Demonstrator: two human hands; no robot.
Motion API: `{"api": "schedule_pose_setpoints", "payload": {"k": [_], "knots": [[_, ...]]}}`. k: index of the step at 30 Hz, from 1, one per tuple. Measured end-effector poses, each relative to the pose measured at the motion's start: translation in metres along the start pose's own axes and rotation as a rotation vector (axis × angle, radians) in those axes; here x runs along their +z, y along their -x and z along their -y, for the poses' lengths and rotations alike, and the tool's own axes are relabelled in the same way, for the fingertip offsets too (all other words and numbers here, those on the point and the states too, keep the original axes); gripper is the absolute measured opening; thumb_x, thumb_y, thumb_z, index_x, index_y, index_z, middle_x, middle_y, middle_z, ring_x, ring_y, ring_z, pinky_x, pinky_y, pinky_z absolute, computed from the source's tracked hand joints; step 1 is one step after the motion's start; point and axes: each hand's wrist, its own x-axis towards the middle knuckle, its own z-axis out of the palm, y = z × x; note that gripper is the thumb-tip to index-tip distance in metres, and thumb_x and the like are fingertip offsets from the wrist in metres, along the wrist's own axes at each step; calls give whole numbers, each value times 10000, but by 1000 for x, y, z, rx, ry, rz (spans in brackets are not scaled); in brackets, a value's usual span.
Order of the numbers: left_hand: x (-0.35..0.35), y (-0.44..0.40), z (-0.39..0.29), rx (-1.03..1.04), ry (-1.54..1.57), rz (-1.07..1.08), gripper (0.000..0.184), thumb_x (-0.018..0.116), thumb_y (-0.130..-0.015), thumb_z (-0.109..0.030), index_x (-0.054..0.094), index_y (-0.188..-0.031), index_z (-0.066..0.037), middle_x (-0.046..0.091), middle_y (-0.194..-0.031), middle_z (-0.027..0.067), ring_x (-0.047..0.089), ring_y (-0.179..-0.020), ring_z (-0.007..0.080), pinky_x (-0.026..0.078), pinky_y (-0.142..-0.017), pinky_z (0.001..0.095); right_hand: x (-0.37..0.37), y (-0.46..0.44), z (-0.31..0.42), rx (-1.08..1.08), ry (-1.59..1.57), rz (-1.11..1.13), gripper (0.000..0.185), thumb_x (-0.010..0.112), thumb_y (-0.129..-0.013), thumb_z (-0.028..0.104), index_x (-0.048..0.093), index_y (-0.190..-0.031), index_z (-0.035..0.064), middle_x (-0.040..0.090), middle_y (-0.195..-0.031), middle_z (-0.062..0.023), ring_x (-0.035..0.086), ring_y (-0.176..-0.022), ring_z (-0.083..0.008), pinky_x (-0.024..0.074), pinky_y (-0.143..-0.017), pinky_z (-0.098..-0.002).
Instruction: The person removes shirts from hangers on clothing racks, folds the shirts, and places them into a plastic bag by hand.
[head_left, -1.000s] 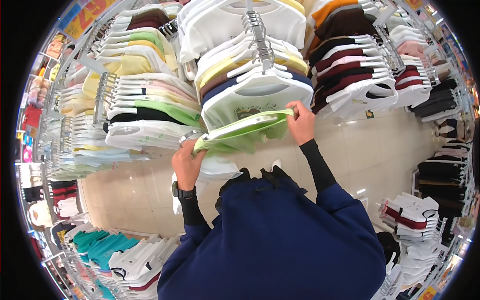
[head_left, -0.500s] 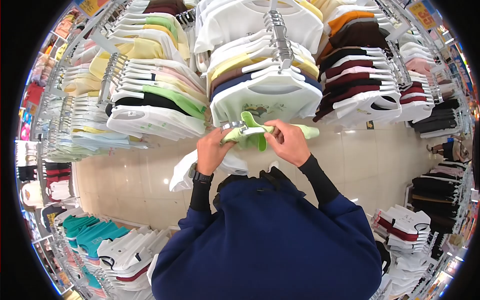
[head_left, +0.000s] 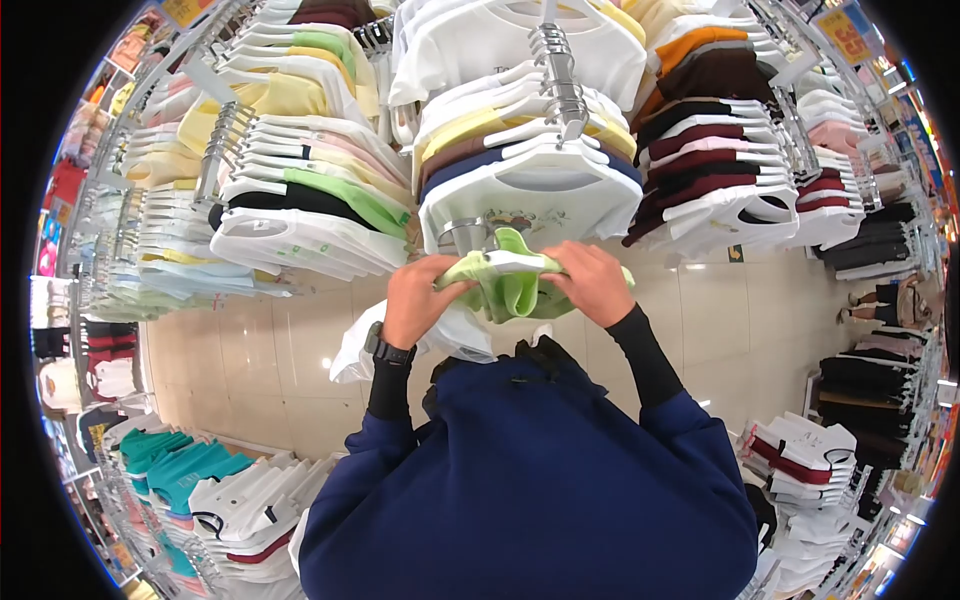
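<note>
A light green shirt [head_left: 521, 296] on a white hanger [head_left: 516, 261] is held level in front of my chest. My left hand [head_left: 416, 302] is closed around its left shoulder, the thumb along the near side. At the other shoulder, my right hand [head_left: 597, 286] pinches the cloth and hanger end. The shirt's neckline hangs open in the middle, between both hands. Just beyond stands a white printed T-shirt [head_left: 532, 196] at the front of a rack. Something white and crumpled, perhaps a bag or cloth [head_left: 372, 345], shows below my left hand.
Hanging shirts in pale colours [head_left: 310, 235] fill the rack at left. Dark red and black shirts [head_left: 695, 190] hang at right. Racks with teal shirts [head_left: 200, 475] and white shirts [head_left: 810, 450] stand to either side behind me. Another person [head_left: 885, 300] is far right on the tiled floor [head_left: 250, 370].
My hands have moved apart toward the hanger's ends, my left hand leftward and my right hand slightly right. More of the shirt's neckline and front now shows between them.
</note>
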Motion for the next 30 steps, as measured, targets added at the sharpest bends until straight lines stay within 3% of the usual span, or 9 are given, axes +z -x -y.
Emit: {"api": "schedule_pose_setpoints", "payload": {"k": [5, 8, 14, 21, 30], "knots": [[-17, 8, 23, -47, -161, -136, 277, 819, -729, -268, 740, -921, -86, 699, -832, 68, 674, -772, 277, 521, -672, 352, -16, 5, -30, 88, -25, -120, 277, 720, -825, 202, 627, -1048, 66, 660, -923, -99, 649, -818, -310, 505, -689, -379], [-22, 10, 29, -83, -205, -95, 349, 827, -721, -275, 725, -1004, -98, 699, -925, 64, 674, -813, 276, 527, -696, 355, -20, 6, -40, 135, -79, -123, 266, 705, -854, 197, 619, -1063, 57, 663, -943, -119, 650, -832, -339, 512, -687, -380], [-33, -3, 13, 57, -316, -311, 516, 827, -720, -264, 644, -1185, -137, 654, -1142, 64, 656, -962, 277, 535, -760, 358, -28, 2, -47, 174, -92, -136, 268, 698, -858, 119, 604, -1086, 15, 642, -954, -157, 634, -867, -375, 499, -717, -384], [-9, -32, 10, 125, -259, -282, 347, 723, -836, -212, 639, -1165, -135, 662, -1091, 59, 649, -920, 297, 526, -729, 366, -27, -7, -75, 150, -56, -191, 282, 672, -895, 252, 607, -1093, 62, 660, -981, -129, 635, -858, -363, 505, -693, -388], [35, -44, 53, 66, -296, -253, 300, 726, -837, -257, 654, -1097, -127, 663, -1016, 84, 647, -886, 316, 518, -709, 397, -2, -6, -111, 181, -87, -142, 301, 669, -896, 280, 615, -1110, 76, 662, -993, -137, 632, -905, -361, 502, -737, -396]]}}
